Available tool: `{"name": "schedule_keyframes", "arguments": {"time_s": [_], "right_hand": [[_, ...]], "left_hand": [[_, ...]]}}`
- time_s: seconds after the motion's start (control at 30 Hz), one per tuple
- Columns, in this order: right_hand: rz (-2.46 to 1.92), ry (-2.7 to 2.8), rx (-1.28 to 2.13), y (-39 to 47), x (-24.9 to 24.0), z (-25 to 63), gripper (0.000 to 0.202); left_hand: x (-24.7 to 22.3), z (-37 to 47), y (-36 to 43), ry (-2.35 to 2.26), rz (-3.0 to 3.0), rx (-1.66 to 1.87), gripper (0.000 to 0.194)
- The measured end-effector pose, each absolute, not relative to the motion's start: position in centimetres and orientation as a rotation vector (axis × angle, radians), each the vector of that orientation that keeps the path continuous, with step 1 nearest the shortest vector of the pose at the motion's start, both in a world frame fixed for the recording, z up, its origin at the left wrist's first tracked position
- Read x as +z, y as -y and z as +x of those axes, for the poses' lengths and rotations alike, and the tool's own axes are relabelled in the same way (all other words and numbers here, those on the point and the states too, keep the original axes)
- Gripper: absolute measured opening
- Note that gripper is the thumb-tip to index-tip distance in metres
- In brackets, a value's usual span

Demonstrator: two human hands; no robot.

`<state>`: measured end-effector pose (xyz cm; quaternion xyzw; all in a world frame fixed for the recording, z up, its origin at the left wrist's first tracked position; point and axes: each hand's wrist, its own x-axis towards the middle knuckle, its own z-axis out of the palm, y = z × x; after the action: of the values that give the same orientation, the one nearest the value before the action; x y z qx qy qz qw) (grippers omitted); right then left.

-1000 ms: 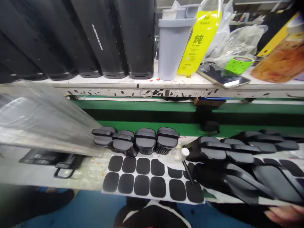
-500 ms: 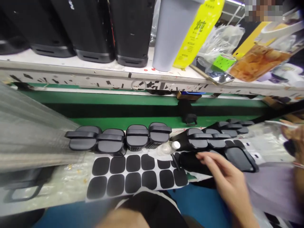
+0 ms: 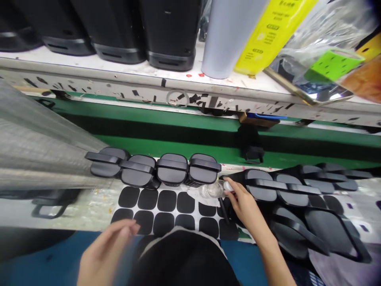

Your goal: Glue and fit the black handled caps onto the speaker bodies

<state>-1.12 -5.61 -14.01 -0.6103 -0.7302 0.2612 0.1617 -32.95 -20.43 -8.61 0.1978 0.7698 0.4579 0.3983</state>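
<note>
While right hand (image 3: 245, 202) touches a small clear bottle (image 3: 212, 190), left hand (image 3: 104, 254) hovers

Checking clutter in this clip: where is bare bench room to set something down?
Bare bench lies between the pad sheet and the plastic bag. Crowded: black housings behind, covers beside the right hand.

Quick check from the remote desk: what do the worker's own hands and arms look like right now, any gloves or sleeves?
Both are bare. The right hand has no glove, ring or watch, and its forearm shows no sleeve. The left hand is motion-blurred, also ungloved, with no sleeve in view.
</note>
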Motion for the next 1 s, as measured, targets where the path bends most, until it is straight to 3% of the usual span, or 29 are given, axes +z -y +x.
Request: {"name": "schedule_keyframes", "arguments": {"time_s": [0.17, 0.3, 0.4, 0.57, 0.77, 1.0], "right_hand": [[-1.71, 2.189, 0.847, 6.0, -13.5, -1.3, 0.052], [-1.607, 2.172, 0.565, 5.0, -11.3, -3.5, 0.063], [-1.47, 2.261, 0.41, 2.5, -8.8, -6.7, 0.056], [-1.635, 2.489, 0.605, -1.9, -7.2, -10.6, 0.034], [-1.705, 2.371, 0.643, -3.9, -7.0, -10.1, 0.048], [-1.746, 1.917, 0.261, 1.9, 0.4, -5.9, 0.06]], "left_hand": [[-8.9, -34.1, 18.5, -1.958, 0.695, 1.098, 0.047], [-8.7, -33.7, 17.6, -1.91, 0.768, 1.066, 0.044], [-9.0, -33.2, 17.3, -1.866, 0.779, 1.059, 0.041], [-10.3, -32.9, 17.8, -1.786, 0.807, 1.023, 0.041], [-12.7, -33.5, 19.8, -1.683, 0.739, 0.94, 0.05], [-12.5, -30.0, 17.4, -1.256, 0.821, 0.851, 0.049]]}}
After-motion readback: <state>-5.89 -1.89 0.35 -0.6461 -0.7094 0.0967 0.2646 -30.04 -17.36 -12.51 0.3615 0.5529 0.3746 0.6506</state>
